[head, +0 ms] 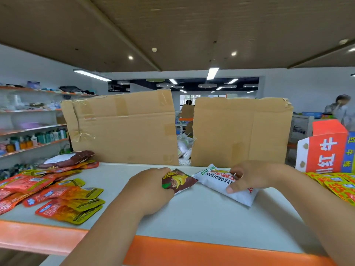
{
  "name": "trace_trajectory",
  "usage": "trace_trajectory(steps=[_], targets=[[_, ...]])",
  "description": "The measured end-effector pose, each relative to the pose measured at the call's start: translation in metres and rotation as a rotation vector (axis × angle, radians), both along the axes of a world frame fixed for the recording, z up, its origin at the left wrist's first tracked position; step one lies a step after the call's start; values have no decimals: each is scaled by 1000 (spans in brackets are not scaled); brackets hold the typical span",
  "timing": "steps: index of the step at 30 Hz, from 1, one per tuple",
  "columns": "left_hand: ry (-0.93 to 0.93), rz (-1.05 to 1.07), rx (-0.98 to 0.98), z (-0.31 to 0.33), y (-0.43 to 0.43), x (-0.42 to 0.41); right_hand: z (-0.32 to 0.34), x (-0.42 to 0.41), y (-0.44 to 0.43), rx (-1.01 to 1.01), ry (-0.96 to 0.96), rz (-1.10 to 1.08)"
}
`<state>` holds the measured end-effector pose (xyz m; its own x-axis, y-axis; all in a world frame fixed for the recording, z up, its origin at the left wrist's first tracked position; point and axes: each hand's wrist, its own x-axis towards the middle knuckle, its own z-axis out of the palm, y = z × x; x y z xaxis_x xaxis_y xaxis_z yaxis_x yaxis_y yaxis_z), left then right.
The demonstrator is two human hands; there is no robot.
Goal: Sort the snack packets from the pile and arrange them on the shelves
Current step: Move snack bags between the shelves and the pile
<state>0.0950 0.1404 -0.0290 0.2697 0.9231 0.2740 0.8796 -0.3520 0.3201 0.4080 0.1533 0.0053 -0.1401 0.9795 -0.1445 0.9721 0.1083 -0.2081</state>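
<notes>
Packets sit in both hands at the middle of the shelf (192, 217), just behind its orange front edge (192, 250). The left hand (151, 189) has its grip closed round the left end of a brown packet (180, 181) printed with bananas, fingers curled over the top. The right hand (249, 177) has its grip closed on a white packet (217, 179) with dark lettering, thumb on the near face and fingers on the far edge. The two packets almost meet at their corners. The white one lies on the shelf; I cannot tell whether the brown one is lifted clear.

Both look like light, air-puffed film bags: soft, crinkly and rather slick, with contents that would probably crush under a hard squeeze. A light pinch at a sealed end or along a flat edge should serve best, leaving the puffed middle alone.

To the left, red-and-yellow packets (67, 200) lie overlapped in rows on the shelf, with dark brown packets (71, 159) stacked farther back. At the right edge lie yellow packets (336, 183), and behind them stands a red, blue and white carton (326, 148). Two cardboard panels (123, 129) stand upright along the far side, with a gap between them. The bare middle of the shelf looks the likely spot for these two sorts.
</notes>
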Motion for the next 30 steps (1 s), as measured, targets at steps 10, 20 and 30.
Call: trace_trajectory(steps=[10,20,30], targets=[[-135,-27,184,-5,9,2,4,-3,-7,49,-38,-17],[-365,-169,5,-11,13,-3,3,-6,-2,122,-147,35],[-360,-219,-1,-9,5,1,4,-9,-5,214,111,24]])
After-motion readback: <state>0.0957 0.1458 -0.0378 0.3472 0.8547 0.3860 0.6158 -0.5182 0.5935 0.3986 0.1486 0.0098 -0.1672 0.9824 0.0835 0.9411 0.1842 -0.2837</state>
